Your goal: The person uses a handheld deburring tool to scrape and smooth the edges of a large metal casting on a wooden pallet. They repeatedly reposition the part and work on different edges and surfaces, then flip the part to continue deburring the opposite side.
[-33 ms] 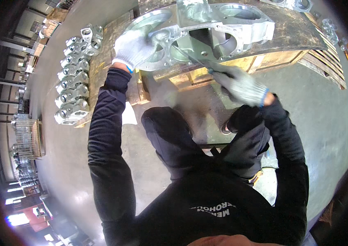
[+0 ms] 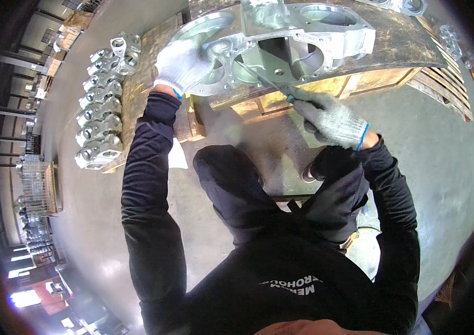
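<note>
A large silvery metal casting (image 2: 326,34) with several round openings lies on a worn wooden bench top. My left hand (image 2: 184,64), in a white knit glove, is closed over the rim at its left side, with the fingertips partly hidden. My right hand (image 2: 332,118), in a greyer glove, is closed round the handle of a hand file (image 2: 269,84). The file's thin blade points up and left, across the near edge of the casting's middle opening.
Several smaller metal castings (image 2: 96,114) stand in rows on the left. Below the bench top (image 2: 410,47) is a wooden crate side (image 2: 326,89). A slatted pallet (image 2: 443,92) stands at right. My knees are close below the bench.
My right hand has shifted slightly right and down, drawing the file back a little. My left hand and the casting stay in place.
</note>
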A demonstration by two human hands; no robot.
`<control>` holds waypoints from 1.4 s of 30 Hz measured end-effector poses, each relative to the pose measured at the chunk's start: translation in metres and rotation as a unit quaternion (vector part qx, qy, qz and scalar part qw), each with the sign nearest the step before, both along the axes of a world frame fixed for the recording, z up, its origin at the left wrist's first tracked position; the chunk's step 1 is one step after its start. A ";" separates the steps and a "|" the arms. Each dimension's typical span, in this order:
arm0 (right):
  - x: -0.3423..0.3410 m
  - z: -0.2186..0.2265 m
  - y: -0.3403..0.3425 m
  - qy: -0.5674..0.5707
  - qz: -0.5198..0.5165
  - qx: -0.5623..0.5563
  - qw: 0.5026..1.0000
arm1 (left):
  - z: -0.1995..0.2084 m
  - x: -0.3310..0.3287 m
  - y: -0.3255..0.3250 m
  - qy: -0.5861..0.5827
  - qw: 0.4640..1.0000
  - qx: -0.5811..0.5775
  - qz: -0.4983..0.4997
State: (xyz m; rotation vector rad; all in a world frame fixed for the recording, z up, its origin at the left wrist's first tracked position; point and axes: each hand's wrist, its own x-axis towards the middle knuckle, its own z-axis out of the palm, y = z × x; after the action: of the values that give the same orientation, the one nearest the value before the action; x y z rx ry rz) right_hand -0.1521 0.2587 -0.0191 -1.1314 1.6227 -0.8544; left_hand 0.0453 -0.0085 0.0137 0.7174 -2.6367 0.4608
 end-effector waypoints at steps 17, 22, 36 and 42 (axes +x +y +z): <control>-0.016 -0.030 -0.041 -0.066 0.024 -0.080 0.994 | 0.015 -0.007 0.013 -0.039 0.996 0.070 0.036; -0.024 -0.034 -0.028 -0.113 -0.059 0.012 0.992 | 0.010 -0.004 0.007 -0.034 0.997 0.052 0.036; 0.020 -0.024 -0.018 -0.254 -0.038 -0.116 0.960 | 0.026 -0.006 0.020 -0.057 0.989 0.120 0.059; 0.029 -0.041 0.003 -0.071 -0.025 -0.085 0.993 | 0.022 -0.008 0.016 -0.068 0.990 0.116 0.043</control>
State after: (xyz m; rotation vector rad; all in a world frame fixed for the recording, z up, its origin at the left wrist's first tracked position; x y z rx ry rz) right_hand -0.1233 0.2615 -0.0598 -1.1221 1.4880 -1.0990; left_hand 0.0376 0.0076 0.0361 0.9043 -2.8271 0.2351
